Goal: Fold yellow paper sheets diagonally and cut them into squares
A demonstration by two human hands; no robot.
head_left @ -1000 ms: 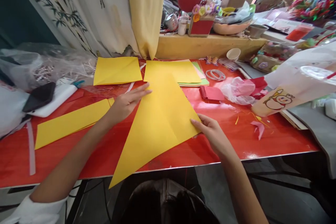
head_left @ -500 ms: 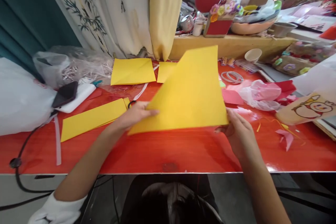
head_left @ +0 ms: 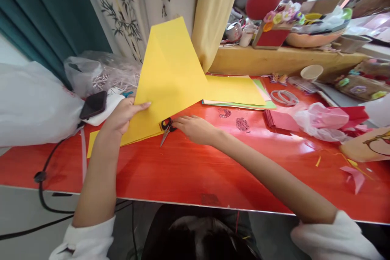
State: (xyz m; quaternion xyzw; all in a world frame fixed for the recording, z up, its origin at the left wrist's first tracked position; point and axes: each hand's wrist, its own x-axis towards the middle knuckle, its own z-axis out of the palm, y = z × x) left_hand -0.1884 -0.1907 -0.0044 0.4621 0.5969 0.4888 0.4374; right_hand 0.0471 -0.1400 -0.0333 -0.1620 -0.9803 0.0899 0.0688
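My left hand is closed on the left edge of a large folded sheet of yellow paper, thumb on its front face. The sheet stands tilted above the table, its top near the curtain. At its lower right corner lie black-handled scissors, blades pointing toward me. My right hand reaches across from the right with its fingers closed at the scissors' handles. A yellow paper strip lies on the table, partly hidden by the sheet and my left forearm.
A stack of coloured paper with yellow on top lies behind my right hand. To the left are a phone and a white plastic bag. Pink tissue, tape rings and a paper cup lie right.
The yellow sheet has swung left and up in my left hand. My right hand has let go of its right corner and moved left to the scissors. The view has shifted left.
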